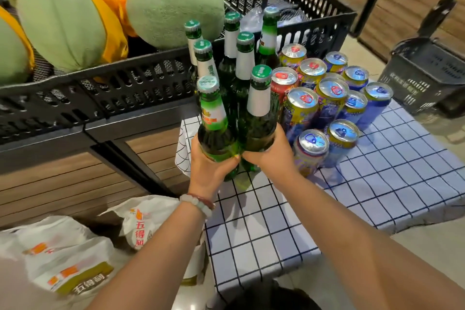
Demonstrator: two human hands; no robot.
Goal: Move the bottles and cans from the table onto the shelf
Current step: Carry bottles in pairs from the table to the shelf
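Left hand (210, 163) fingers clamped on green glass bottle (216, 128); right hand (270, 152) on second (259, 113), both over checked-cloth bench (276, 221). Five bottles, about a dozen cans (332, 94) remain. Shelf crate (125, 88): none yet visible.

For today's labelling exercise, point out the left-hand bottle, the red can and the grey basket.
Left-hand bottle (214, 118), head view, on its neck label.
Red can (283, 76), head view, on its top.
Grey basket (425, 75), head view, on its front wall.
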